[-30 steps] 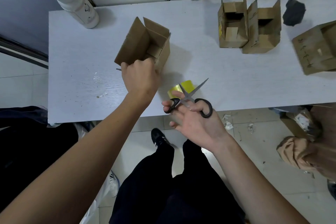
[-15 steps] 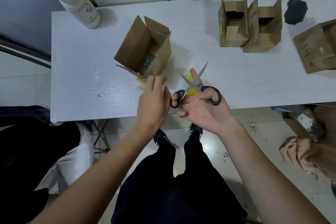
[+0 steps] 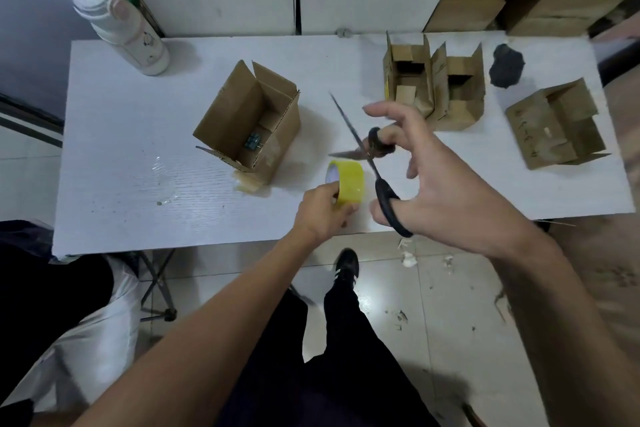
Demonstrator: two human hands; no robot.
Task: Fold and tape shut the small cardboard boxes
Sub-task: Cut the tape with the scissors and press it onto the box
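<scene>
Our left hand (image 3: 325, 215) grips the yellow tape roll (image 3: 348, 182) near the front edge of the surface (image 3: 121, 156). Our right hand (image 3: 440, 177) holds the scissors (image 3: 367, 152) by their loops, blades spread above the roll. The open box (image 3: 252, 121) stands just left of the tape, flaps up; a loose tape end seems to hang off its near corner, though glare blurs it. We should fold the flaps flat first, pull the tape taut across the seam, then cut close to the box.

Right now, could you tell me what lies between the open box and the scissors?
In the head view, only bare white table lies between the open box and the scissors.
</scene>
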